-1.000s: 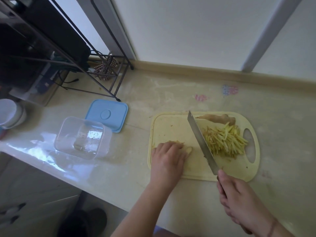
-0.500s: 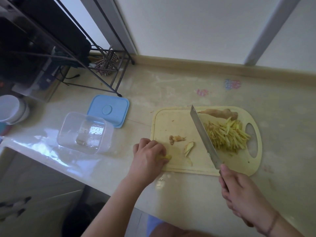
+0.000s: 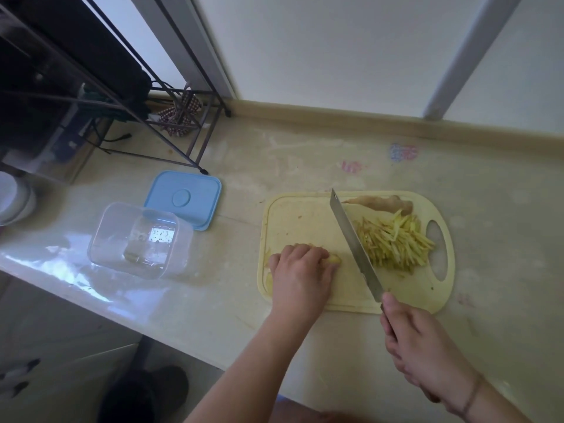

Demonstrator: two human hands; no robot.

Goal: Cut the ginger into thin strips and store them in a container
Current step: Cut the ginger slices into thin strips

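A pale yellow cutting board is seen on the beige tabletop. The left hand is laid palm down on the board's near left part, its fingers curled over a small stack of ginger slices, of which only a yellow edge is visible at the fingertips. A kitchen knife is gripped at its handle by the right hand, the fingers wrapped round it; the blade is pointed away across the board, just beside the left hand's fingertips. Right of the blade, a heap of cut ginger strips is piled beside the board's handle hole. An uncut ginger piece is lying at the far edge. On the tabletop to the left, a clear plastic container is standing open, with its blue lid lying flat just behind it. A black wire rack is seen in the far left corner.
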